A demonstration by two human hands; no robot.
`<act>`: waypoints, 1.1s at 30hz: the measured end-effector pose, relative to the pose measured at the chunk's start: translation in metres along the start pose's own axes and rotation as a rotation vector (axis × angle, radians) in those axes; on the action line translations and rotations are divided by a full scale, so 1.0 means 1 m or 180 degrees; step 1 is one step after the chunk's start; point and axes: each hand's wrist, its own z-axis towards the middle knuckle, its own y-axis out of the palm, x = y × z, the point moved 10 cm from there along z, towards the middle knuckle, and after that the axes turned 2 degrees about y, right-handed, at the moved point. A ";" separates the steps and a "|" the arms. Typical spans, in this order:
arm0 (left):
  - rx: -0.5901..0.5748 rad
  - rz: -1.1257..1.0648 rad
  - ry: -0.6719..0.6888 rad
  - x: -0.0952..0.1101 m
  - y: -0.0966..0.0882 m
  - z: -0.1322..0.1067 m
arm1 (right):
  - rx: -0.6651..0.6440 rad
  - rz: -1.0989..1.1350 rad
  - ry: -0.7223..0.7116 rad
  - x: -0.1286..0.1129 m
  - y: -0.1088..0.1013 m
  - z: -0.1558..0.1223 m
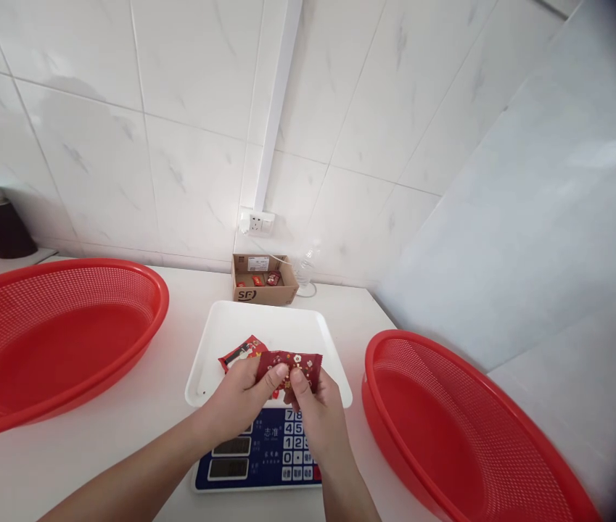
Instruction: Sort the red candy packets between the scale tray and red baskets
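Observation:
Both hands hold one dark red snack packet (310,362) with a small flower print, above the white pan of a digital scale (280,315). My left hand (242,395) pinches its left side, thumb on top. My right hand (315,402) grips the right side the same way, the thumbs nearly meeting. Behind my left hand, a brighter red packet (242,351) with a black and white picture lies on the pan. A bit of red shows below the held packet; what it belongs to is hidden. The scale's blue keypad (272,453) is partly covered by my right hand and wrist.
A red perforated basket (158,290) stands on the left, another red basket (378,355) on the right. Behind the scale are a small cardboard box (269,293) with several red packets, a clear plastic bottle (304,268) and a wall socket (256,222). A dark canister (0,225) stands far left.

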 end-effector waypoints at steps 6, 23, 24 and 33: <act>-0.0127 -0.0140 0.0158 0.007 0.004 -0.002 | -0.0390 0.0087 0.0098 0.008 0.007 -0.001; -0.0093 -0.0267 -0.0308 -0.007 0.004 -0.005 | 0.0098 -0.0250 0.0096 -0.009 0.002 -0.005; -0.0052 -0.0254 -0.0368 -0.011 0.003 -0.006 | 0.0095 -0.0245 0.0090 -0.009 0.003 -0.006; 0.0006 -0.0336 -0.0261 -0.005 0.000 -0.004 | -0.0165 -0.0225 -0.0073 -0.013 0.011 -0.005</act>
